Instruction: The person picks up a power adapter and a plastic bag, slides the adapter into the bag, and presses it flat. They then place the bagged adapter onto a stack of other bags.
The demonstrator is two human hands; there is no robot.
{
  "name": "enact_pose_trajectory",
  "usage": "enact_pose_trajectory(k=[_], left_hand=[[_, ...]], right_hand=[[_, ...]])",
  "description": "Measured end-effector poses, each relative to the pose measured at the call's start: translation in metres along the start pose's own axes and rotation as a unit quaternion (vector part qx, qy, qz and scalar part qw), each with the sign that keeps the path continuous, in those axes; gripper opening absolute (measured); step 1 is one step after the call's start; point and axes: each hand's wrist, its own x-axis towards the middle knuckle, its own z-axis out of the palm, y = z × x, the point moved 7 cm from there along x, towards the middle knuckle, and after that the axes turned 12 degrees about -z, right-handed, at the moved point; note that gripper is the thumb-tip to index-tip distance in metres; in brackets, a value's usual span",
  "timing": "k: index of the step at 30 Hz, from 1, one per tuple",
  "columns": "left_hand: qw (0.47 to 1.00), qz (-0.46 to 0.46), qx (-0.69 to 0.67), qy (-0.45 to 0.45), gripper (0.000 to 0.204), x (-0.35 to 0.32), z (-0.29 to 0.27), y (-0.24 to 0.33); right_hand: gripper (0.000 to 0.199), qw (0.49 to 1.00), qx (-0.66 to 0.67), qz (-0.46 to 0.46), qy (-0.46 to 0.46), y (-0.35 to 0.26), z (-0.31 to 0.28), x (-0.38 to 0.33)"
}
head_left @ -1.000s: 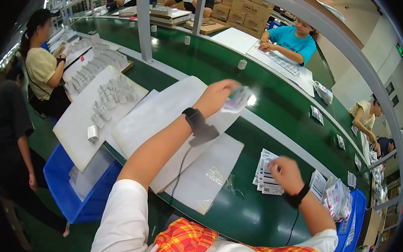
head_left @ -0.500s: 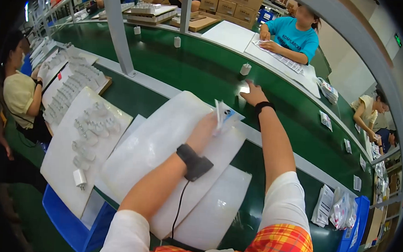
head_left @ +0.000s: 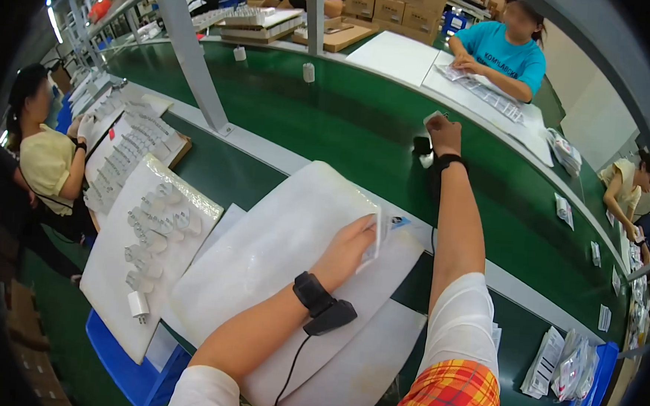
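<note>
My right hand (head_left: 446,136) reaches out over the green belt (head_left: 361,101), its fingers closed on a small white plug adapter (head_left: 431,119). Most of the adapter is covered by my fingers. Nearer me, my left hand (head_left: 348,250) pinches a thin clear-and-white plastic bag (head_left: 373,239), seen almost edge-on above a white padded sheet (head_left: 264,229). Beside the bag lies a patch with blue and black print (head_left: 397,222); whether it belongs to the same bag I cannot tell.
Two more white adapters (head_left: 308,72) stand farther left on the belt. Rows of adapters (head_left: 148,229) cover a board at left, above a blue bin (head_left: 129,362). Bagged packs (head_left: 575,367) lie at right. A metal post (head_left: 192,61) rises ahead; co-workers sit around the belt.
My right hand has moved forward and closed on the adapter that stood on the belt. My left hand still holds the bag, now turned more upright. The whole view has shifted slightly.
</note>
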Motion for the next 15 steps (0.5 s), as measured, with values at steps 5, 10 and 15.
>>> enact_pose_trajectory(k=[5, 10, 15], left_hand=[[0.998, 0.05, 0.045, 0.006, 0.034, 0.016, -0.004, -0.015], [0.993, 0.101, 0.058, -0.002, 0.034, 0.015, -0.002, -0.009], [0.985, 0.097, 0.141, 0.024, 0.037, 0.013, 0.004, 0.005]], right_hand=[[0.02, 0.945, 0.321, 0.043, 0.041, -0.02, -0.089, -0.058], [0.016, 0.821, 0.566, 0.04, 0.061, -0.073, -0.19, -0.156], [0.025, 0.733, 0.672, 0.044, 0.097, -0.09, -0.263, -0.241]])
